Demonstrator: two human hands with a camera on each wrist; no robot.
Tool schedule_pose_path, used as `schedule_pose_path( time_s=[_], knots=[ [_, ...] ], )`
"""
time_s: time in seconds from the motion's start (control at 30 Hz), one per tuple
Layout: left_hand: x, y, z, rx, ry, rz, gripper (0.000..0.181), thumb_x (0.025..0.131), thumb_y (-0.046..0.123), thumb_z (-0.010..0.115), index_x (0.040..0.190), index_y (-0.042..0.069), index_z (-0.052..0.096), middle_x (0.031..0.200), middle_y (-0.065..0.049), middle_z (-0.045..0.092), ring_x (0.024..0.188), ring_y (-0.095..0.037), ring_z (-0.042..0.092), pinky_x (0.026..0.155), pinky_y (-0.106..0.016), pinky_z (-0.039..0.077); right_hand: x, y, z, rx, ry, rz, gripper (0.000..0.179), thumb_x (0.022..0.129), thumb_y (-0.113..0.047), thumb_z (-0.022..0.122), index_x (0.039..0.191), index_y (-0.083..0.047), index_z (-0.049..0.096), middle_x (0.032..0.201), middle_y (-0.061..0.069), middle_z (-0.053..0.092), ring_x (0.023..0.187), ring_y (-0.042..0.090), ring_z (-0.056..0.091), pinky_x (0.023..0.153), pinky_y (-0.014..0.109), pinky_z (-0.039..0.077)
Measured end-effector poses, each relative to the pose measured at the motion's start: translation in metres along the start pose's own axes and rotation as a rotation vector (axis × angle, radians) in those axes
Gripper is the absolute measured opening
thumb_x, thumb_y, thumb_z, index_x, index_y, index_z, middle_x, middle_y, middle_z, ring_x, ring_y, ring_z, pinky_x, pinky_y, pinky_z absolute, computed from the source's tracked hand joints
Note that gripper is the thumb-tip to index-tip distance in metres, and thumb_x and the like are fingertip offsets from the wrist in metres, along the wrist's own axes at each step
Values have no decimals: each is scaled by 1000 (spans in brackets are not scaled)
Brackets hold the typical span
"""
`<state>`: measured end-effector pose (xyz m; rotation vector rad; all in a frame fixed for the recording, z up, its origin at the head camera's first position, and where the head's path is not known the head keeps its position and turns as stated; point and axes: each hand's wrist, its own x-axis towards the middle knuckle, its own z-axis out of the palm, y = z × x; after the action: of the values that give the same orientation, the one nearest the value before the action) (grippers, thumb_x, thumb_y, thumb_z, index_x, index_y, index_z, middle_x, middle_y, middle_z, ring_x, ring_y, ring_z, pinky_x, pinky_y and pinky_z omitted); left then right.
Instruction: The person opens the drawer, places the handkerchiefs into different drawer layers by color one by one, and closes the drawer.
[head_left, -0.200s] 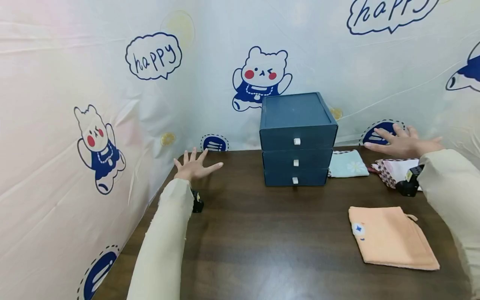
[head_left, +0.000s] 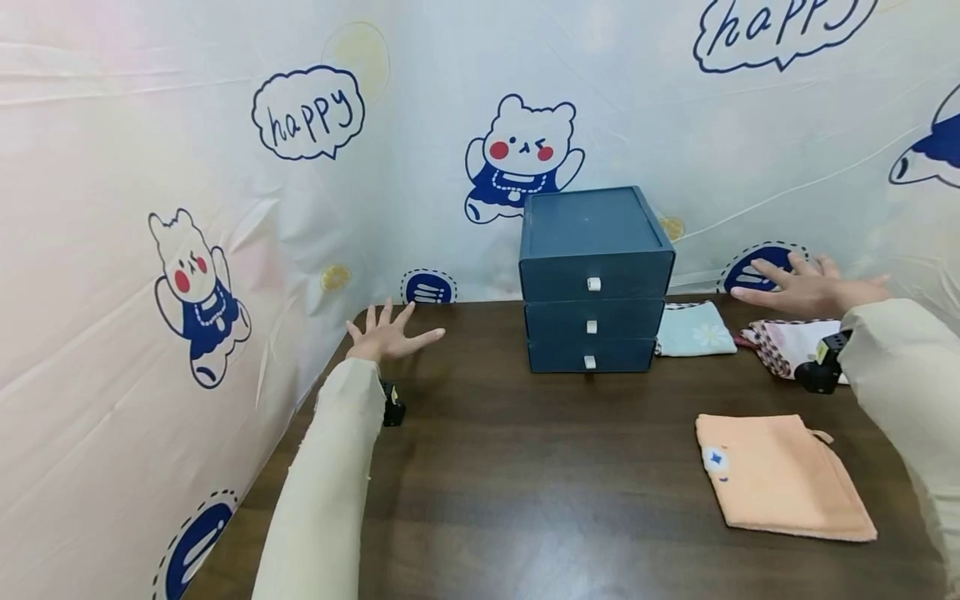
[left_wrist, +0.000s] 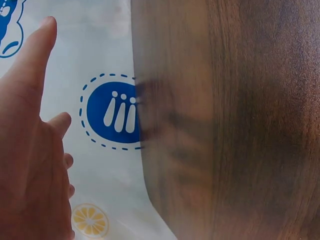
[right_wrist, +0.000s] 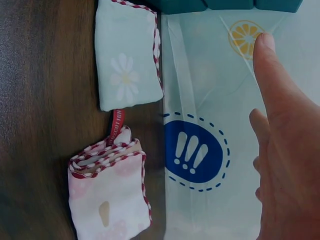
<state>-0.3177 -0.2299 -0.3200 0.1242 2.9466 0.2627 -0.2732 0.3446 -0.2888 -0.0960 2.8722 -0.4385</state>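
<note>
My left hand (head_left: 384, 336) is held out over the far left of the table, fingers spread and holding nothing. On the far right, my right hand (head_left: 810, 287) is spread too, its fingers in front of the wall sheet, with nothing in it. Below and beside the right hand lie a folded light blue cloth (right_wrist: 127, 60) with a white flower and a folded pink-and-white cloth (right_wrist: 112, 195) with a checked trim and red loop. Nearer the front right, a folded orange cloth (head_left: 780, 475) with a small bear patch lies flat on the table.
A blue three-drawer box (head_left: 596, 279) with small white knobs stands at the back middle, its drawers closed. The brown wooden table (head_left: 525, 467) meets a printed sheet (head_left: 420, 125) at the back and left. Each wrist carries a small black camera.
</note>
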Motion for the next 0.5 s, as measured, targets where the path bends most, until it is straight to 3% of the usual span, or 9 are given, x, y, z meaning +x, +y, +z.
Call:
schedule_pose_path(
  time_s=[0.27,0.4,0.5],
  knots=[
    [-2,3,-5,-15,35,48,91,78,77,34,148,27,6,152,-17,-5,134,-41,-12,95,-70,-11,-10,0,-5,-11,48,25,91,85,-69,33,147,-12,0,141,33,-16,118,62,-19,68,81,-15],
    [-4,10,-12,-2,68,98,91,78,77,34,148,25,9,152,-17,1,135,-41,-7,97,-70,-5,-12,-2,-12,3,65,-17,89,86,-67,35,147,-12,1,142,34,-16,119,62,-18,72,82,-11],
    [-5,18,-19,-10,83,144,92,78,77,35,148,22,13,151,-16,8,136,-39,-1,99,-68,1,-15,-4,-19,-53,78,-68,88,87,-64,37,147,-7,6,141,37,-9,119,64,-10,77,82,-4]
  ],
)
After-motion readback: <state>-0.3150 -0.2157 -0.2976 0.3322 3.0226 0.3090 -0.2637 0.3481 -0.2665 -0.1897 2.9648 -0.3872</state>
